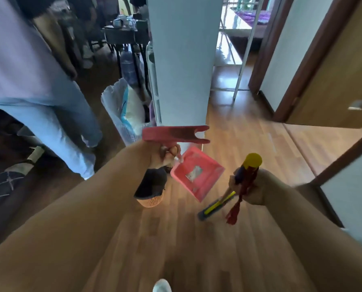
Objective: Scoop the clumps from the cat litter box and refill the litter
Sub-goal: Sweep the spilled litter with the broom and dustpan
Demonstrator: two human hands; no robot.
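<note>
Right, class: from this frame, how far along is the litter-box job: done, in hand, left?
Done: nothing confirmable; no litter box is in view. In hand: the left hand grips a pink dustpan by its handle, the right hand grips a yellow-capped broom, both above the wooden floor near a lined wicker basket. Left: seemingly the scooping and refilling, though the box is unseen.

Pink dustpan (197, 173) hangs just below & right of the L hand (165, 158). It's tipped on one corner, open side up, w/ a grey patch in the middle. Its red handle top (175, 134) sticks out flat above the hand & has a forked end. Small broom (215, 205) is in the R hand (249, 186). Its yellow cap (253, 160) pokes out above the fist. The blue & yellow brush head hangs low under it, w/ a red string (234, 211) dangling beside.
</note>
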